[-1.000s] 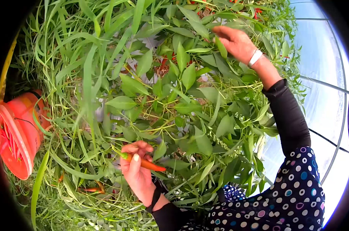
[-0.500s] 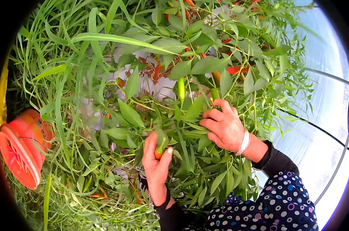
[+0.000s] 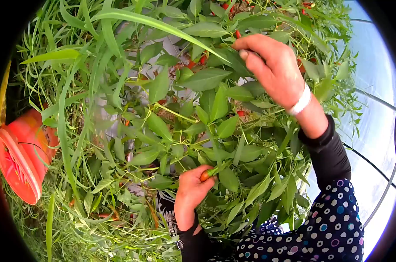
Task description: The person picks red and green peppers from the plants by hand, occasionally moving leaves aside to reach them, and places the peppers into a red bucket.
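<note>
My left hand (image 3: pixel 192 190) is closed around an orange-red chili pepper (image 3: pixel 205 176), whose green stem end points up and right past my fingers. Higher up among the leaves, my right hand (image 3: pixel 274 70) wears a white band at the wrist. Its thumb and forefinger come together by a leaf and stem; what lies between them is hidden. Just above those fingertips shows a red chili pepper (image 3: pixel 237 34). Further red chili peppers (image 3: pixel 203 59) hang partly covered by foliage. Between my hands spread the broad green leaves of a pepper plant (image 3: pixel 219 105).
A red bucket (image 3: pixel 19 163) lies tilted at the left, with red peppers visible inside. Long grass blades (image 3: pixel 163 27) cross the upper left. Pale sheeting (image 3: pixel 167 48) shows beneath the plants. Translucent plastic film (image 3: pixel 377 74) with curved poles stands at the right.
My right hand has moved up and slightly right, from the middle stems to the upper foliage. My left hand has shifted slightly right and down, still holding the chili pepper.
</note>
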`<state>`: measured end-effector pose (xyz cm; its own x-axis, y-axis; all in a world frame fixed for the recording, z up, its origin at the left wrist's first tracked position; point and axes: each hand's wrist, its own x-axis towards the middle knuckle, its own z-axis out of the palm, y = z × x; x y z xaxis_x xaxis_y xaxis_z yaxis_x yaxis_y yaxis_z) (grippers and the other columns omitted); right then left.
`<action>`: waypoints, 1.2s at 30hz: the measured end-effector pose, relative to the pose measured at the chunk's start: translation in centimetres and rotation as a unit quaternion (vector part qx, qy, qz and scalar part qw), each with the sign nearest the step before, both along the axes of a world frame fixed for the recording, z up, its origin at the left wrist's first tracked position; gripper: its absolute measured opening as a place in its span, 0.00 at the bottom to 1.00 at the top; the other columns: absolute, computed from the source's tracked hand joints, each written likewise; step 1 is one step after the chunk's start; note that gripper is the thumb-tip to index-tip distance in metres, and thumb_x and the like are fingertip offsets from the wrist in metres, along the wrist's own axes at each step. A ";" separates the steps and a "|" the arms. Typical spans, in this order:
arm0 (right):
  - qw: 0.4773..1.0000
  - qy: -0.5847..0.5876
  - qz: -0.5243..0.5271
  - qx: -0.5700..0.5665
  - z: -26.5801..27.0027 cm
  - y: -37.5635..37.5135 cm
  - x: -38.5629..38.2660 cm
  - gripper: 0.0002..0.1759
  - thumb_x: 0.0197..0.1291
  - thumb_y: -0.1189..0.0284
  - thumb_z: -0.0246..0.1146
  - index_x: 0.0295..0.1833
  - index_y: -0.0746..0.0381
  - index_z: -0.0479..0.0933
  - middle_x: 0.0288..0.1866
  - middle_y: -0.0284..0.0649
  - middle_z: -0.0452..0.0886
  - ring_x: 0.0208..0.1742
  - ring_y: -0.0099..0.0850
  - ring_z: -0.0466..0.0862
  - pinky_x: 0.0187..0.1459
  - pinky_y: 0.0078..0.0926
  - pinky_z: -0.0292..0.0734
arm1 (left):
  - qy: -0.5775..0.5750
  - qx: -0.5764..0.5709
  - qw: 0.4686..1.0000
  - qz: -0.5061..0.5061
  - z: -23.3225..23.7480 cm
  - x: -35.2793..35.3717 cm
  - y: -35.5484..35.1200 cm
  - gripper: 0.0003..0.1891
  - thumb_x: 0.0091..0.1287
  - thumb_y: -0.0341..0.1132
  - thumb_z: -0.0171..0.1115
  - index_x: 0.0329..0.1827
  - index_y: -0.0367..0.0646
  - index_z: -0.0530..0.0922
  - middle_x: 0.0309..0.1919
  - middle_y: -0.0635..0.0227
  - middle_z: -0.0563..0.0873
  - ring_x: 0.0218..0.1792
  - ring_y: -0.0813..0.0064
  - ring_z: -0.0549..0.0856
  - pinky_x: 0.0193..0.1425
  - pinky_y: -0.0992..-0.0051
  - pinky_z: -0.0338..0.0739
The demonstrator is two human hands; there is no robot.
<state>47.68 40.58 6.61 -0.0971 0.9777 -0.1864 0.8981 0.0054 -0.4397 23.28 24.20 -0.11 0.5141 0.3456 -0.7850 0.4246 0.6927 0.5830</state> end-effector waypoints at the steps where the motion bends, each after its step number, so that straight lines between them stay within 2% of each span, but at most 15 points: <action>1: 1.000 -0.001 0.003 -0.001 -1.3 0.9 1.1 0.12 0.51 0.75 0.58 0.43 0.62 0.76 0.37 0.47 0.78 0.40 0.45 0.79 0.42 0.37 0.74 | -0.010 0.001 1.000 -0.004 -0.3 -0.3 -0.2 0.14 0.51 0.33 0.64 0.41 0.40 0.79 0.23 0.60 0.81 0.23 0.72 0.79 0.32 0.76 0.74; 3: 0.972 -0.166 0.153 -0.063 -4.7 1.4 4.0 0.11 0.49 0.78 0.57 0.41 0.63 0.77 0.29 0.46 0.77 0.33 0.44 0.80 0.39 0.36 0.75 | -0.021 0.001 1.000 -0.003 -0.5 -0.7 -0.2 0.15 0.51 0.34 0.64 0.41 0.40 0.79 0.23 0.59 0.81 0.24 0.70 0.80 0.33 0.75 0.75; 4: 0.934 -0.273 0.156 -0.170 -5.5 1.4 4.2 0.12 0.45 0.80 0.58 0.39 0.61 0.77 0.33 0.43 0.77 0.38 0.42 0.79 0.39 0.39 0.74 | -0.028 0.005 1.000 -0.002 -0.6 -1.0 -0.2 0.15 0.51 0.35 0.64 0.41 0.41 0.79 0.23 0.58 0.81 0.24 0.68 0.81 0.33 0.74 0.75; 6: 0.875 -0.415 0.194 -0.154 -5.9 0.4 4.1 0.14 0.42 0.80 0.59 0.38 0.59 0.78 0.39 0.41 0.75 0.43 0.39 0.76 0.41 0.40 0.74 | -0.035 0.002 0.999 0.002 -0.6 -1.5 -0.2 0.15 0.51 0.36 0.65 0.42 0.41 0.79 0.24 0.58 0.81 0.24 0.67 0.81 0.33 0.74 0.75; 8: 0.859 -0.438 0.200 -0.174 -6.0 0.0 3.9 0.15 0.41 0.80 0.60 0.39 0.58 0.78 0.42 0.42 0.73 0.45 0.38 0.75 0.42 0.41 0.74 | -0.037 -0.010 0.999 0.014 -0.6 -1.7 0.2 0.13 0.52 0.29 0.64 0.41 0.36 0.79 0.21 0.69 0.79 0.23 0.83 0.74 0.29 0.81 0.71; 9: 0.842 -0.461 0.202 -0.193 -5.9 -0.1 3.8 0.16 0.40 0.80 0.60 0.39 0.57 0.78 0.44 0.43 0.72 0.47 0.38 0.74 0.43 0.41 0.74 | -0.038 -0.013 0.999 0.016 -0.5 -1.7 0.4 0.13 0.52 0.29 0.64 0.41 0.36 0.79 0.21 0.69 0.79 0.23 0.83 0.74 0.29 0.81 0.71; 12: 0.796 -0.496 0.207 -0.279 -6.8 0.7 4.3 0.17 0.41 0.80 0.60 0.42 0.58 0.77 0.46 0.46 0.72 0.47 0.41 0.75 0.46 0.39 0.75 | -0.030 -0.016 0.999 0.019 -0.1 -1.8 0.6 0.13 0.52 0.30 0.65 0.40 0.36 0.79 0.21 0.70 0.79 0.23 0.84 0.74 0.29 0.81 0.71; 16: 0.829 -0.418 0.101 -0.358 -7.9 1.0 5.6 0.15 0.44 0.80 0.60 0.41 0.61 0.77 0.48 0.47 0.71 0.51 0.43 0.76 0.49 0.36 0.76 | -0.028 0.010 0.999 0.041 -0.5 -1.9 0.4 0.13 0.53 0.30 0.65 0.41 0.35 0.79 0.21 0.71 0.78 0.23 0.85 0.73 0.28 0.81 0.70; 18: 0.821 -0.414 0.121 -0.373 -6.9 1.2 5.6 0.14 0.45 0.80 0.60 0.41 0.60 0.76 0.50 0.46 0.71 0.52 0.41 0.75 0.46 0.37 0.77 | -0.037 0.023 0.998 0.054 -0.8 -1.9 0.1 0.13 0.53 0.29 0.65 0.41 0.35 0.79 0.21 0.71 0.78 0.23 0.85 0.73 0.29 0.82 0.70; 20: 0.818 -0.375 0.123 -0.418 -4.6 1.5 3.9 0.14 0.46 0.79 0.59 0.42 0.60 0.76 0.49 0.46 0.74 0.51 0.42 0.77 0.44 0.37 0.77 | -0.026 0.002 0.999 0.041 -1.0 -1.9 -0.1 0.15 0.51 0.34 0.65 0.40 0.37 0.79 0.27 0.58 0.81 0.25 0.69 0.80 0.33 0.75 0.74; 24: 0.835 -0.363 0.103 -0.400 -4.7 -0.6 5.1 0.13 0.49 0.75 0.59 0.43 0.59 0.76 0.41 0.46 0.78 0.44 0.45 0.79 0.42 0.41 0.75 | -0.024 -0.003 0.999 0.042 -0.2 -1.7 0.8 0.14 0.51 0.33 0.65 0.40 0.37 0.79 0.27 0.58 0.81 0.25 0.69 0.80 0.33 0.75 0.74; 26: 0.810 -0.388 0.078 -0.433 -5.2 -1.2 6.1 0.12 0.50 0.74 0.59 0.43 0.57 0.77 0.40 0.47 0.79 0.44 0.45 0.79 0.41 0.41 0.75 | -0.029 -0.004 0.998 0.047 -0.3 -1.8 0.6 0.14 0.51 0.33 0.65 0.40 0.36 0.79 0.27 0.58 0.81 0.25 0.69 0.80 0.33 0.76 0.74; 28: 0.787 -0.468 0.147 -0.375 -4.8 -1.5 5.9 0.12 0.50 0.72 0.60 0.42 0.56 0.78 0.40 0.48 0.79 0.43 0.44 0.80 0.40 0.39 0.76 | -0.030 0.000 0.998 0.050 -0.4 -1.8 0.4 0.14 0.51 0.32 0.65 0.40 0.36 0.79 0.27 0.59 0.81 0.25 0.70 0.79 0.33 0.76 0.74; 32: 0.799 -0.486 0.114 -0.335 -5.2 -2.6 7.8 0.11 0.49 0.69 0.61 0.40 0.57 0.78 0.39 0.48 0.79 0.42 0.44 0.80 0.40 0.37 0.76 | -0.023 0.002 0.998 0.053 -0.2 -1.7 0.6 0.14 0.51 0.32 0.65 0.39 0.35 0.79 0.26 0.59 0.81 0.24 0.72 0.78 0.32 0.77 0.73; 36: 0.741 -0.478 0.089 -0.464 -4.9 -2.9 8.8 0.12 0.53 0.65 0.57 0.41 0.57 0.80 0.43 0.43 0.81 0.47 0.43 0.80 0.46 0.38 0.74 | -0.023 0.005 0.998 0.053 -0.2 -1.6 0.6 0.14 0.51 0.32 0.65 0.39 0.35 0.78 0.25 0.60 0.80 0.24 0.73 0.77 0.32 0.77 0.73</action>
